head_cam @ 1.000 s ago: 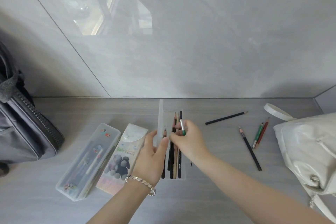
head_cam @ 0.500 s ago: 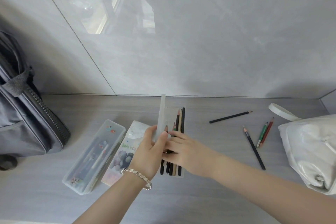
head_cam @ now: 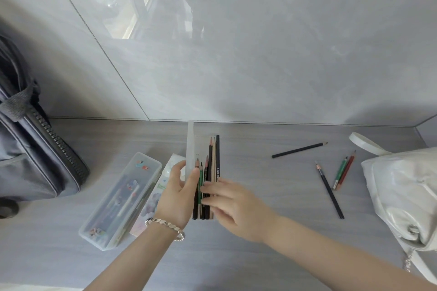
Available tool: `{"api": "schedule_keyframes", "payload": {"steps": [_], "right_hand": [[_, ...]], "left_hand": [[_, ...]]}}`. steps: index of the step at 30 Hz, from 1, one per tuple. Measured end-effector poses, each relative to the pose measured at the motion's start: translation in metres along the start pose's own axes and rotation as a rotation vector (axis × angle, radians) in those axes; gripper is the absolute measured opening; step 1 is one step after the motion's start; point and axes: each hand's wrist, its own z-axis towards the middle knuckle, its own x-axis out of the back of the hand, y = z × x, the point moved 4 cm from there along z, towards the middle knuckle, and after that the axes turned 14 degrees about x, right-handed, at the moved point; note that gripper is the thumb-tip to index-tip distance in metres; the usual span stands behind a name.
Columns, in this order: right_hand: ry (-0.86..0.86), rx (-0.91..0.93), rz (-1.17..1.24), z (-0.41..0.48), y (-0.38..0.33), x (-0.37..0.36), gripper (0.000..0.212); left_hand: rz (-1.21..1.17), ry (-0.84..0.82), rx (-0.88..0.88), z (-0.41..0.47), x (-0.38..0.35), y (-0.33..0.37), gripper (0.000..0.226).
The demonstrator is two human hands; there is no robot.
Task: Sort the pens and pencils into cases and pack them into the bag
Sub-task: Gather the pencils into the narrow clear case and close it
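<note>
Left hand point(head_cam: 176, 192) round lid point(head_cam: 190, 149) (case open)

Two bare forearms, no sleeves in view. Left hand point(head_cam: 176, 196): silver chain bracelet of flat, leaf-shaped metal links point(head_cam: 165, 225) worn around wrist, links catching light, sitting snug at 6 o'clock of hand. Right hand point(head_cam: 233, 208): no jewellery, wrist bare. No rings visible on fingers. Nails short, unpainted where visible.

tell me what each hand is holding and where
The left hand holds the raised lid of the open pencil case by its long edge. The right hand grips nothing; its fingers rest on the pencils inside.
</note>
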Motion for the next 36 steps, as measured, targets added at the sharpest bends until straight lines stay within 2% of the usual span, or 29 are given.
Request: {"api": "schedule_keyframes", "payload": {"steps": [1,3,4,6,8,9,12,14,16,18,20,23,28,31,34,36], "right_hand": [[0.080,-0.088,0.023,0.000,0.009,0.003,0.017],[0.182,-0.387,-0.006,-0.007,0.037,0.010,0.016],[0.160,-0.555,-0.023,-0.012,0.052,0.010,0.019],[-0.058,-0.782,0.011,-0.022,0.073,-0.002,0.031],[-0.304,-0.795,0.021,-0.027,0.080,-0.018,0.037],[-0.372,-0.783,0.011,-0.028,0.080,-0.025,0.035],[-0.439,-0.787,-0.036,-0.030,0.080,-0.035,0.025],[-0.331,-0.893,0.038,-0.033,0.083,-0.033,0.022],[-0.037,-1.029,0.214,-0.032,0.080,-0.024,0.013],[0.246,-1.015,0.363,-0.020,0.071,-0.010,0.018],[0.351,-0.922,0.461,-0.004,0.057,-0.003,0.031],[0.287,-0.845,0.496,0.012,0.037,-0.004,0.032],[0.043,-0.601,0.099,0.014,0.026,0.002,0.028],[0.100,-0.562,0.226,0.002,0.035,0.016,0.014],[0.313,-0.699,0.081,-0.030,0.081,0.050,0.005],[0.317,-0.967,-0.033,-0.060,0.126,0.070,0.020]], "left_hand": [[0.013,0.022,-0.009,0.002,0.004,0.001,0.027],[0.038,0.077,-0.014,0.005,0.010,0.001,0.032],[0.045,0.103,-0.016,0.007,0.014,0.002,0.034],[0.050,0.137,-0.018,0.009,0.019,0.003,0.035],[0.061,0.149,-0.003,0.011,0.021,0.004,0.035],[0.067,0.149,0.004,0.012,0.021,0.003,0.035],[0.075,0.132,0.011,0.012,0.021,-0.001,0.033],[0.071,0.118,0.016,0.012,0.021,-0.003,0.034],[0.065,0.108,0.023,0.011,0.018,-0.004,0.036],[0.057,0.093,0.024,0.009,0.013,-0.003,0.036],[0.060,0.075,0.012,0.006,0.006,-0.003,0.033],[0.060,0.025,-0.007,0.001,-0.008,0.000,0.032],[0.105,-0.005,-0.045,-0.003,-0.026,0.011,0.036],[0.146,-0.019,-0.046,0.000,-0.034,0.021,0.035],[0.146,-0.043,-0.048,0.006,-0.043,0.033,0.027],[0.143,-0.053,-0.055,0.009,-0.049,0.042,0.022]]}}
